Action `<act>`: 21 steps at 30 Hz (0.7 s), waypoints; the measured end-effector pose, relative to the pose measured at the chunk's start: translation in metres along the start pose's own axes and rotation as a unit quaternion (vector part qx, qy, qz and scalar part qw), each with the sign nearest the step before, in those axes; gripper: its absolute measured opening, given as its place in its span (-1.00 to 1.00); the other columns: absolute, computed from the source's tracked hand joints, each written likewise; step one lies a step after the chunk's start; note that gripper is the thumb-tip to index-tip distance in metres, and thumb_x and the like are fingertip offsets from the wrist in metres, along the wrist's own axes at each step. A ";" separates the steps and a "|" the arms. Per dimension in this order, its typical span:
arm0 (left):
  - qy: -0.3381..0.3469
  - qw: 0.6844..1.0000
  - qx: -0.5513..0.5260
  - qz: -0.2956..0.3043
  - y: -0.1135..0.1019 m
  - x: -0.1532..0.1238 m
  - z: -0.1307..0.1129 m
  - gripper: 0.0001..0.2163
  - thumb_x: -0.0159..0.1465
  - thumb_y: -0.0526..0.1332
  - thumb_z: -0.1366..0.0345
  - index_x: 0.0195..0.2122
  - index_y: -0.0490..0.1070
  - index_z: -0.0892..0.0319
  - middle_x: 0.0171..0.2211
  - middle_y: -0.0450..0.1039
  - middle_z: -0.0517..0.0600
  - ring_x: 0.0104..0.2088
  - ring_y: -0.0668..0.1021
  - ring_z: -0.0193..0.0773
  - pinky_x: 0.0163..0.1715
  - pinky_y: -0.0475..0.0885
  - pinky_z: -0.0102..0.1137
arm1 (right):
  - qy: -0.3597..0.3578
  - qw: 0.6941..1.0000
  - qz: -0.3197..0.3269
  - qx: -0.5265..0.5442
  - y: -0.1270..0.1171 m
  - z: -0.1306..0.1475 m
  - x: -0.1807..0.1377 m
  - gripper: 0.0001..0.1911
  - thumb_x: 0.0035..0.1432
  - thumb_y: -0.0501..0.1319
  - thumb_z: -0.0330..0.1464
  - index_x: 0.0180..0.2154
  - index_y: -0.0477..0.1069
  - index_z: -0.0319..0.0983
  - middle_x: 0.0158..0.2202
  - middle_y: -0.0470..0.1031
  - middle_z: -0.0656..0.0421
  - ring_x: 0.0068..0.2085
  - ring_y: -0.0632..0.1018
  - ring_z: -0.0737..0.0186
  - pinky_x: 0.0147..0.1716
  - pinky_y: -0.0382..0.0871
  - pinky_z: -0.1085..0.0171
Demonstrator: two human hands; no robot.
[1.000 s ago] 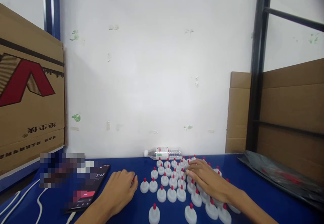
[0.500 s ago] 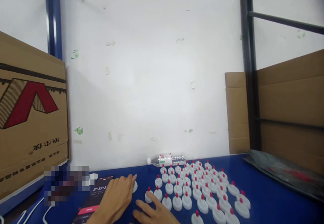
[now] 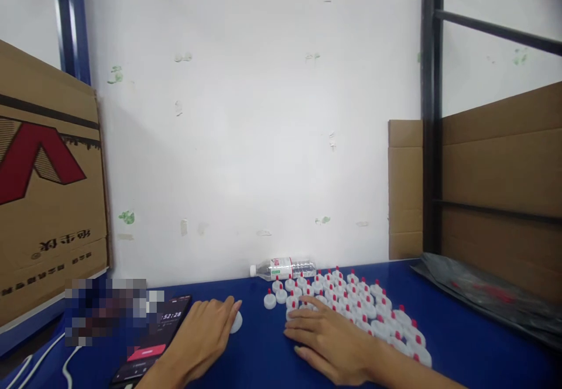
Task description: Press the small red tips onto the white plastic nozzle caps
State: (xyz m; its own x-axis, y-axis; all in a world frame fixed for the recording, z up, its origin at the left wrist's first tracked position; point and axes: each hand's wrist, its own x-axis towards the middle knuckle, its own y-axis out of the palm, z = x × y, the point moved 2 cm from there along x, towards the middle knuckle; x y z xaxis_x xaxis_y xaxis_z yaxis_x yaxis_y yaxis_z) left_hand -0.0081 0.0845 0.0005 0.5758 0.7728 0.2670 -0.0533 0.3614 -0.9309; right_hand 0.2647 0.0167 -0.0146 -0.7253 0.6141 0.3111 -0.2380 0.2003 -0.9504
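Observation:
My left hand (image 3: 211, 331) is closed, its fingers pressed together and pointing down at the blue table top. A white round cap (image 3: 237, 323) shows just past its fingertips; the rest of that cap is hidden behind them. My right hand (image 3: 327, 337) is open, palm down, with fingers stretched to the left. It lies against the near side of a group of white nozzle caps with red tips (image 3: 380, 304), covering some of them. The caps stand upright and close together. One white nozzle cap (image 3: 269, 301) stands at the group's left edge.
A clear plastic bottle (image 3: 283, 269) lies on its side against the wall. Left of my left hand is a phone (image 3: 153, 342) showing a timer, with white cables (image 3: 65, 365) beyond. Cardboard boxes (image 3: 48, 201) stand left and right. A grey plastic bag (image 3: 478, 289) lies at right.
My right hand has moved right, and the nearer caps now sit farther right, packed closer. My left hand stays by the white cap. The whole view has shifted slightly.

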 end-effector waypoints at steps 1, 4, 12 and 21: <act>0.006 1.000 -0.008 -0.001 0.001 -0.001 -0.004 -0.64 0.55 -0.13 0.32 0.04 0.48 0.16 -0.15 0.61 0.16 -0.16 0.63 0.05 -0.16 0.41 -0.18 | -0.007 1.000 -0.001 -0.010 -0.003 -0.003 -0.002 -0.62 0.46 0.02 -0.31 0.20 0.40 -0.21 0.15 0.55 0.09 0.27 0.42 0.16 0.39 -0.06 0.09; 0.024 0.998 -0.060 -0.009 0.003 -0.003 -0.021 -0.65 0.57 -0.15 0.26 -0.09 0.44 0.13 -0.25 0.61 0.07 -0.24 0.64 -0.06 -0.25 0.38 -0.28 | -0.030 0.997 -0.035 -0.057 -0.008 -0.005 -0.005 -0.68 0.43 0.07 -0.32 0.10 0.48 -0.20 0.10 0.59 0.10 0.23 0.46 0.10 0.40 -0.08 0.00; 0.160 0.948 -0.242 -0.129 0.010 -0.010 -0.063 -0.77 0.56 -0.08 0.20 -0.18 0.30 0.05 -0.27 0.58 -0.09 -0.37 0.64 -0.26 -0.42 0.30 -0.40 | -0.013 0.980 -0.197 -0.038 0.023 0.023 0.005 -0.29 0.35 0.00 0.18 0.21 0.34 -0.21 -0.10 0.64 0.09 -0.12 0.62 0.17 0.17 0.27 0.14; 0.185 0.946 -0.241 -0.116 0.016 -0.007 -0.074 -0.51 0.57 -0.28 0.08 -0.39 0.27 0.07 -0.45 0.51 -0.11 -0.49 0.51 -0.27 -0.47 0.24 -0.38 | 0.002 0.983 -0.170 -0.069 0.072 0.014 0.015 -0.48 0.42 0.03 0.07 -0.33 0.44 -0.18 -0.48 0.55 0.27 -0.45 0.52 0.31 0.08 0.27 0.19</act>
State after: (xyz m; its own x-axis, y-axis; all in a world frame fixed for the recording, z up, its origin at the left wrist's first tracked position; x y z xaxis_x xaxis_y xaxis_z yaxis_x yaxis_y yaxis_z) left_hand 0.0467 0.0463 -0.0350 0.7774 0.4338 0.4555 0.4364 0.1497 -0.8872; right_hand 0.2278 0.0297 -0.0784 -0.6169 0.4970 0.6103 -0.3757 0.4955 -0.7832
